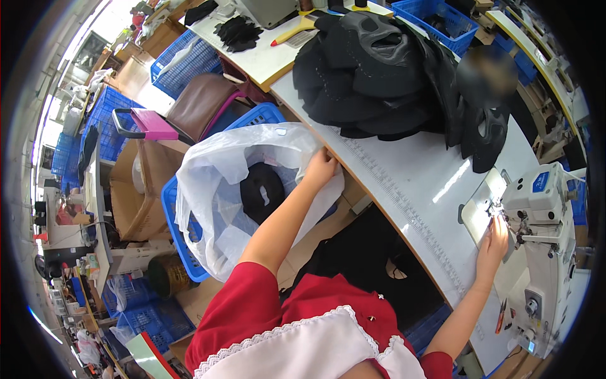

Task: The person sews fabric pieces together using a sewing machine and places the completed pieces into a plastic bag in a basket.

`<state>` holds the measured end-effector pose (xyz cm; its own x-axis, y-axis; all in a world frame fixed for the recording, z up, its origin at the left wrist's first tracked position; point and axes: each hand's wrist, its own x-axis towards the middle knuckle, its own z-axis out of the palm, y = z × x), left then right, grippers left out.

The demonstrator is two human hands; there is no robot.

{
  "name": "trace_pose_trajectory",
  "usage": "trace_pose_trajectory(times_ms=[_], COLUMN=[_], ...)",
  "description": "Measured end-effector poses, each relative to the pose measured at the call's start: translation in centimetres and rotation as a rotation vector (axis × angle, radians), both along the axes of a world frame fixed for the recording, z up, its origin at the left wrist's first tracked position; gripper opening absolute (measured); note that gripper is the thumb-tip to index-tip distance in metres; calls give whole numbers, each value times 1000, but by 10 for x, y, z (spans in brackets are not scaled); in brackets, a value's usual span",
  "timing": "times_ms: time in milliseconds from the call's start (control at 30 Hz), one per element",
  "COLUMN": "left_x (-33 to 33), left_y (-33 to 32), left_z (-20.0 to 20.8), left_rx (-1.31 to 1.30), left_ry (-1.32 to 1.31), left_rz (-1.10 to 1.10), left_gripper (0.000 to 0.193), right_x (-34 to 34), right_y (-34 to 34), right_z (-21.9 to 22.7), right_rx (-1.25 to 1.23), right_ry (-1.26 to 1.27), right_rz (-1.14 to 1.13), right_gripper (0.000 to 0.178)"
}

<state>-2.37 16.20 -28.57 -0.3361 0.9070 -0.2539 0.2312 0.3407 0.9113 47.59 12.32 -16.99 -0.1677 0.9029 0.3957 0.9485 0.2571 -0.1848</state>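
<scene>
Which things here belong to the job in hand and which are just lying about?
Seemingly in use:
sewing machine, right hand at it
white plastic bag, left hand at its rim
black piece inside the bag
heaped black pieces on the table

Seemingly lying about:
yellow-handled tool
cardboard box

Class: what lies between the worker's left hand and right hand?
In the head view, the pale tabletop with its ruler scale, then the light plate of the sewing machine, lie between left hand and right hand.
</scene>
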Motion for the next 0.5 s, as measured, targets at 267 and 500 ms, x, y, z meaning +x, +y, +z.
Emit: trace_pose_trajectory(times_ms=[267,500], left_x=[12,-13], left_y=[-13,-47], left_z=[30,119], left_rx=[-74,-183], left_ry=[848,1057], left_rz=[-285,-288], left_gripper=[55,49], right_x=[5,-9], right_y=[-8,-8], right_z=[4,1], right_rx=[-8,-92], right_ry=[-29,-9], right_rz=[-100,-181], right_gripper=[44,42])
